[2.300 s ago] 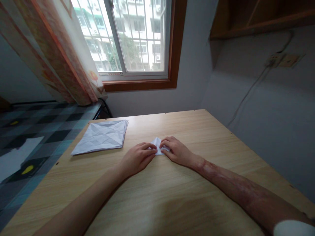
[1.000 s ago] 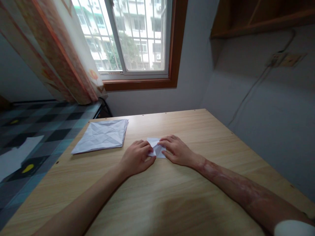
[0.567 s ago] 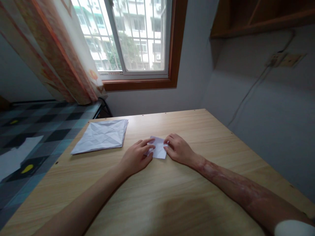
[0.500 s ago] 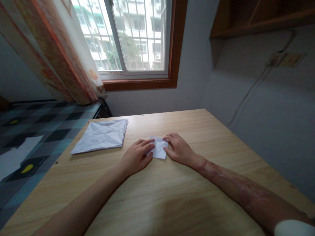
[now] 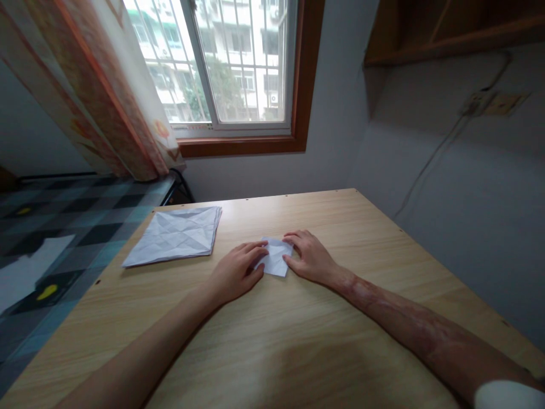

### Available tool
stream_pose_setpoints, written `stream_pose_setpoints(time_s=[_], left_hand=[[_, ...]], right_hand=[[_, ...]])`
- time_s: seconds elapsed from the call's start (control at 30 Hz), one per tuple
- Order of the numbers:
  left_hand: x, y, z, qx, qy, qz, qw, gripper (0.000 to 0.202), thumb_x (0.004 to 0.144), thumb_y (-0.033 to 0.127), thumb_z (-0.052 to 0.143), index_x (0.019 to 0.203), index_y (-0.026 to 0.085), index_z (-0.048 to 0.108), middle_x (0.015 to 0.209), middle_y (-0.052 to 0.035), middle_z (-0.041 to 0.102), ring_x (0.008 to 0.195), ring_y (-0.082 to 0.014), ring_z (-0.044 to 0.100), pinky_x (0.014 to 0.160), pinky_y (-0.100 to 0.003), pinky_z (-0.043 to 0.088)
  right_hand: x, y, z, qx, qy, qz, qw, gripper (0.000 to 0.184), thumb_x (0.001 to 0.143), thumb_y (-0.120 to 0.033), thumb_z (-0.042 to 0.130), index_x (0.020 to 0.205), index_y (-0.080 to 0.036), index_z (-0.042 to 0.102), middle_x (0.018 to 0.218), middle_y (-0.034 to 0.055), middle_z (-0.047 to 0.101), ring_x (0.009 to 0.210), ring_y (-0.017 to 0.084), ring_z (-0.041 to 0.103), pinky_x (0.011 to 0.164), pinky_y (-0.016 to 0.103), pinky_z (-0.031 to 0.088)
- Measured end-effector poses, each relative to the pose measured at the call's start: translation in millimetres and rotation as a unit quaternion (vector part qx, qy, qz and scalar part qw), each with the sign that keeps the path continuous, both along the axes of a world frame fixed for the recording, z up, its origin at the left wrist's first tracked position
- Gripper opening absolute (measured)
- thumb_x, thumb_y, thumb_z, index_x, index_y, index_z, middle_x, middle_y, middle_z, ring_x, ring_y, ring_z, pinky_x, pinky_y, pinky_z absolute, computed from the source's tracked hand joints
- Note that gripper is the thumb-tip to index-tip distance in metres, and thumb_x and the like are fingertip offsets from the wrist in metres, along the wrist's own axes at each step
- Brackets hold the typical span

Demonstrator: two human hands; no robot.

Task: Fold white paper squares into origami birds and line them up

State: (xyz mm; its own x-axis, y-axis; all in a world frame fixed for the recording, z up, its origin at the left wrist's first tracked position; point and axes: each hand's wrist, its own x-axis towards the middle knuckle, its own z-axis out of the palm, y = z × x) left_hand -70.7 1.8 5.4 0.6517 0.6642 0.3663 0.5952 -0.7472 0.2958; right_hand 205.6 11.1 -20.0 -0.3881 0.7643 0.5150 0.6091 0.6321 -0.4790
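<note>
A small folded white paper (image 5: pixel 276 260) with creases lies on the wooden table between my two hands. My left hand (image 5: pixel 239 269) is at its left side, fingers laid over the top of that edge and thumb at the near corner. At the right edge, my right hand (image 5: pixel 310 255) holds the paper with fingertips at the far corner and thumb lower down. Both hands hold the paper against the tabletop. The parts of the paper under the fingers are hidden.
A stack of creased white sheets (image 5: pixel 179 234) lies at the table's far left. Left of the table (image 5: pixel 315 341) is a checked bedspread (image 5: pixel 106 233) with loose white paper (image 5: pixel 29 270) on it. A wall with a cable (image 5: pixel 430 165) stands to the right.
The folded paper has shifted slightly right and turned a little under my fingers. Both hands stay almost where they were.
</note>
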Motion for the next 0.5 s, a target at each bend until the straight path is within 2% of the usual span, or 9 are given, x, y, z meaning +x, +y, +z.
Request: stream_pose_setpoints(time_s=[0.17,0.37,0.5], left_hand=[[0.3,0.1,-1.2,-0.008,-0.005,-0.013,1.000,0.031,0.101,0.020,0.061,0.130,0.025,0.071,0.151,-0.0120,0.072,0.135,-0.0294,0.072,0.117,-0.049,0.059],[0.3,0.2,-1.8,-0.002,-0.005,-0.019,1.000,0.032,0.102,0.021,0.059,0.132,0.024,0.071,0.152,-0.0122,0.071,0.135,-0.0292,0.072,0.116,-0.049,0.059],[0.0,-0.8,-0.9,-0.003,0.002,-0.014,1.000,0.031,0.103,0.021,0.059,0.132,0.024,0.070,0.153,-0.0115,0.071,0.135,-0.0292,0.072,0.117,-0.048,0.059]], right_hand=[[1.4,1.5,0.3,-0.001,0.012,-0.007,1.000,0.022,0.092,-0.018,0.079,0.111,-0.022,0.071,0.117,0.0101,0.074,0.114,0.030,0.064,0.104,0.048,0.053],[2.4,4.6,-3.7,-0.008,0.006,-0.019,1.000,0.022,0.093,-0.024,0.082,0.115,-0.022,0.078,0.114,0.0099,0.074,0.112,0.029,0.064,0.101,0.047,0.054],[1.8,3.9,-4.0,-0.001,0.012,-0.022,1.000,0.024,0.092,-0.022,0.084,0.116,-0.022,0.078,0.117,0.0098,0.075,0.113,0.029,0.065,0.103,0.047,0.053]])
